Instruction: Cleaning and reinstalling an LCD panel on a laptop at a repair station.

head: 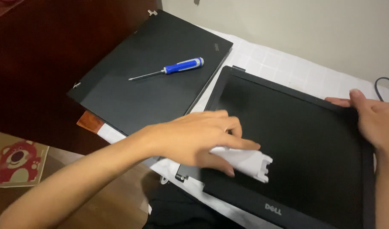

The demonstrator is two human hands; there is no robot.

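A black laptop screen panel [304,127] lies flat on a white sheet. My left hand [194,138] presses a folded white cloth [247,163] onto the panel's lower left part. At the far right, my right hand [374,121] grips the panel's upper right edge, fingers curled over the bezel. A second black laptop lid [130,93] lies to the upper left with a blue-handled screwdriver [173,68] resting on top of it.
The white sheet [283,68] covers the surface under the panel. A dark red wooden cabinet [33,63] stands at the left. A card with a red bear picture [16,163] lies on the wooden floor. A black cable [385,85] loops at the far right.
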